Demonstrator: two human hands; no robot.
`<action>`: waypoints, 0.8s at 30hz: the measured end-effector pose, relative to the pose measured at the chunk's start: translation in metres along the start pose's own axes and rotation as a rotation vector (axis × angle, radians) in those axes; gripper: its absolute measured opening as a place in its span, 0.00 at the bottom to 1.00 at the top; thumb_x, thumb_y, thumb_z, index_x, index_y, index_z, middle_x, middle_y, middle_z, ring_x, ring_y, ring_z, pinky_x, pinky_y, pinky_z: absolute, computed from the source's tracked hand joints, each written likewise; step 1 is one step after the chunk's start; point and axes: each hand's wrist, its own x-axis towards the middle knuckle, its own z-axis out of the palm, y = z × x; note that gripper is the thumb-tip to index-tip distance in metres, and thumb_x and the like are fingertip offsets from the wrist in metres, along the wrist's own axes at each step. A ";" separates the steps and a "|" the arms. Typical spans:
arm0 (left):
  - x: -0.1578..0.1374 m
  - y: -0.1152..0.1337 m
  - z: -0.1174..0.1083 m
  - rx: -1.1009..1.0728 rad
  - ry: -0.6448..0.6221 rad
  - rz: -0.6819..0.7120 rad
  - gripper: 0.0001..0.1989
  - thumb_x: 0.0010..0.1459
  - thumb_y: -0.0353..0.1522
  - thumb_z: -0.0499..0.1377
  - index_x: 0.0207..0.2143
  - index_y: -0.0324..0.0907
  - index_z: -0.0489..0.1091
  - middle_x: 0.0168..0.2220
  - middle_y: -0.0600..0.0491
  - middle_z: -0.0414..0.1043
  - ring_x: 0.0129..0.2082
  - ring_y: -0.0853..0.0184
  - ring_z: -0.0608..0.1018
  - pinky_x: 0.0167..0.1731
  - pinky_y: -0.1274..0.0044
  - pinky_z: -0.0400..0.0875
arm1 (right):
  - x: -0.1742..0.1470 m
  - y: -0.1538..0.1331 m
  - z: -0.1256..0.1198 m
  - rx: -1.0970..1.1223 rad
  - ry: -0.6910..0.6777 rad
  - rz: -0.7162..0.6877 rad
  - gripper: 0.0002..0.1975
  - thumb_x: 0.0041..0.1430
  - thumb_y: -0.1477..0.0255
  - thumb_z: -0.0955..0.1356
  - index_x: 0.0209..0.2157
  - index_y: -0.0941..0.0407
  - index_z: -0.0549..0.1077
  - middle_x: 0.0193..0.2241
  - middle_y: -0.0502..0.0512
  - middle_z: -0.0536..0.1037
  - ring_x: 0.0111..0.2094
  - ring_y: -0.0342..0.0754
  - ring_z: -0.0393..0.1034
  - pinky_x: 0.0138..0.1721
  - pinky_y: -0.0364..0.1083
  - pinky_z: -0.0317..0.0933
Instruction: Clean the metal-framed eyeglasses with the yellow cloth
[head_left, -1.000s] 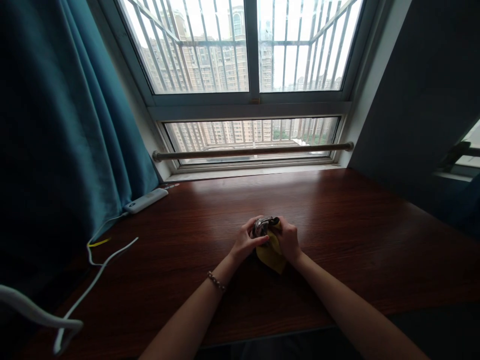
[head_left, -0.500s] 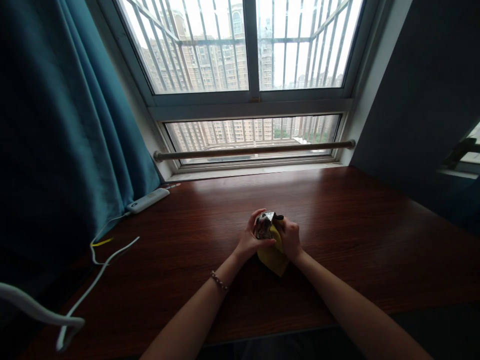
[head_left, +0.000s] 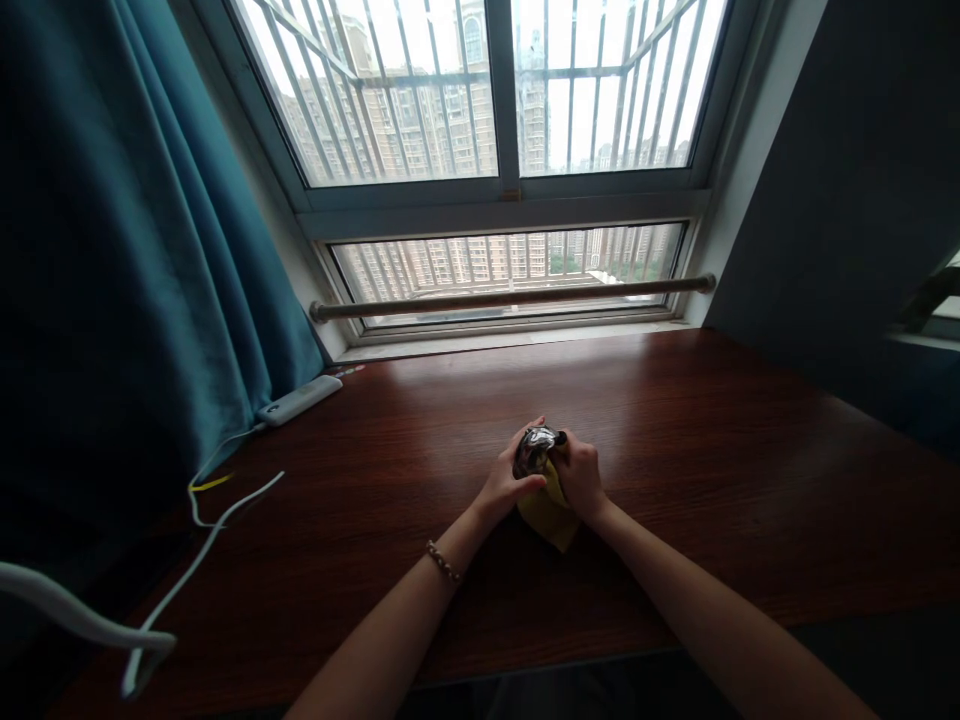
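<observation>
Just above the wooden desk, my left hand (head_left: 510,482) is curled around a shiny, rounded metal object (head_left: 531,455), thumb on the near side and fingers behind. Its surface reflects light and dark patches, and a small dark part sticks out at its right, by my other hand. I cannot make out its exact kind. My right hand (head_left: 583,478) is closed on a yellow cloth (head_left: 547,515) and presses it against the object's right side. The cloth hangs down between my wrists. My right fingertips are hidden by the cloth and the object.
The dark red wooden desk (head_left: 420,420) runs up to a barred window. At the left lie a white power strip (head_left: 304,400), a white cable (head_left: 202,555) and a yellow strip (head_left: 213,483), beside a blue curtain (head_left: 217,250). A grey wall (head_left: 810,260) borders the right side.
The metal object has turned a little in my left hand, so a rounder bright reflection faces up. My left hand has shifted slightly right; my right hand keeps hold of the cloth.
</observation>
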 end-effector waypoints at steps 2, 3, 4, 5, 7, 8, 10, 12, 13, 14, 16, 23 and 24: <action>0.000 -0.001 0.003 -0.019 -0.028 0.005 0.45 0.36 0.40 0.67 0.56 0.39 0.54 0.58 0.42 0.51 0.57 0.53 0.57 0.56 0.66 0.51 | 0.000 0.002 0.001 -0.012 0.021 0.005 0.09 0.54 0.69 0.60 0.25 0.58 0.67 0.20 0.54 0.72 0.22 0.46 0.65 0.24 0.41 0.52; 0.000 -0.001 0.004 -0.033 -0.026 0.003 0.46 0.35 0.37 0.68 0.56 0.40 0.54 0.58 0.43 0.51 0.57 0.54 0.57 0.56 0.66 0.50 | 0.000 0.003 0.001 -0.010 0.027 0.006 0.11 0.55 0.69 0.60 0.24 0.58 0.67 0.20 0.54 0.72 0.21 0.46 0.65 0.23 0.41 0.51; 0.000 0.000 0.006 -0.055 -0.019 -0.001 0.47 0.34 0.35 0.69 0.57 0.42 0.52 0.58 0.43 0.50 0.57 0.55 0.57 0.56 0.66 0.50 | 0.000 0.003 0.001 -0.007 0.028 0.004 0.12 0.55 0.68 0.60 0.24 0.58 0.67 0.20 0.55 0.72 0.21 0.45 0.64 0.24 0.41 0.51; 0.000 0.001 0.007 -0.087 -0.005 -0.003 0.48 0.34 0.34 0.69 0.58 0.44 0.50 0.58 0.44 0.50 0.56 0.55 0.59 0.55 0.66 0.51 | 0.000 0.003 0.001 -0.003 0.029 0.002 0.13 0.56 0.67 0.59 0.23 0.58 0.67 0.20 0.55 0.72 0.21 0.45 0.64 0.24 0.41 0.51; -0.001 0.004 0.009 -0.148 0.028 -0.008 0.49 0.36 0.32 0.68 0.59 0.46 0.46 0.58 0.44 0.52 0.54 0.57 0.62 0.54 0.67 0.53 | 0.000 0.002 0.002 0.004 0.025 -0.002 0.15 0.57 0.65 0.59 0.23 0.58 0.67 0.20 0.55 0.72 0.20 0.45 0.64 0.24 0.41 0.52; -0.001 0.006 0.010 -0.162 0.047 -0.018 0.48 0.37 0.32 0.68 0.59 0.46 0.46 0.57 0.45 0.53 0.53 0.57 0.63 0.54 0.67 0.54 | 0.000 0.001 0.002 0.006 0.023 -0.003 0.15 0.57 0.64 0.59 0.24 0.58 0.68 0.20 0.55 0.73 0.21 0.45 0.64 0.24 0.41 0.52; -0.001 0.010 0.009 -0.156 0.077 -0.056 0.43 0.41 0.33 0.66 0.58 0.43 0.50 0.55 0.45 0.58 0.53 0.57 0.64 0.53 0.68 0.56 | 0.000 -0.001 0.001 0.005 0.018 -0.002 0.16 0.57 0.63 0.59 0.24 0.58 0.68 0.20 0.55 0.73 0.21 0.45 0.65 0.24 0.41 0.52; -0.001 0.011 0.007 -0.151 0.095 -0.100 0.35 0.44 0.34 0.63 0.55 0.39 0.56 0.51 0.45 0.63 0.52 0.56 0.65 0.52 0.68 0.57 | -0.001 -0.003 0.001 0.011 0.005 -0.003 0.15 0.57 0.62 0.60 0.26 0.58 0.69 0.21 0.54 0.73 0.23 0.45 0.66 0.25 0.41 0.53; -0.002 0.011 0.006 -0.157 0.103 -0.119 0.33 0.45 0.34 0.62 0.54 0.38 0.59 0.50 0.45 0.65 0.51 0.56 0.66 0.52 0.68 0.58 | -0.002 -0.003 0.001 0.015 -0.003 -0.006 0.13 0.56 0.63 0.61 0.28 0.58 0.69 0.22 0.53 0.73 0.24 0.46 0.67 0.26 0.40 0.54; -0.002 0.010 0.005 -0.168 0.111 -0.135 0.31 0.46 0.35 0.61 0.53 0.37 0.60 0.49 0.46 0.66 0.50 0.55 0.67 0.51 0.68 0.59 | -0.002 -0.004 0.000 0.019 -0.009 -0.010 0.12 0.56 0.64 0.61 0.30 0.58 0.69 0.23 0.53 0.74 0.25 0.46 0.67 0.27 0.40 0.54; -0.002 0.008 0.002 -0.188 0.118 -0.159 0.29 0.48 0.36 0.59 0.54 0.38 0.60 0.48 0.46 0.67 0.49 0.55 0.68 0.50 0.67 0.60 | -0.003 -0.004 0.000 0.027 -0.016 -0.016 0.10 0.55 0.66 0.62 0.33 0.58 0.69 0.25 0.53 0.75 0.27 0.46 0.68 0.28 0.40 0.55; 0.002 0.003 0.004 -0.158 -0.022 -0.103 0.40 0.40 0.38 0.65 0.56 0.40 0.56 0.54 0.45 0.59 0.54 0.53 0.61 0.53 0.66 0.55 | 0.001 -0.001 0.000 0.035 0.031 0.074 0.10 0.53 0.67 0.62 0.27 0.59 0.70 0.21 0.54 0.74 0.23 0.46 0.66 0.26 0.41 0.55; 0.003 0.002 0.005 -0.164 -0.032 -0.082 0.44 0.38 0.36 0.67 0.57 0.42 0.53 0.55 0.45 0.57 0.54 0.54 0.61 0.54 0.66 0.55 | 0.001 -0.001 0.000 0.040 0.035 0.084 0.11 0.53 0.66 0.62 0.26 0.59 0.70 0.21 0.54 0.74 0.22 0.46 0.66 0.25 0.41 0.55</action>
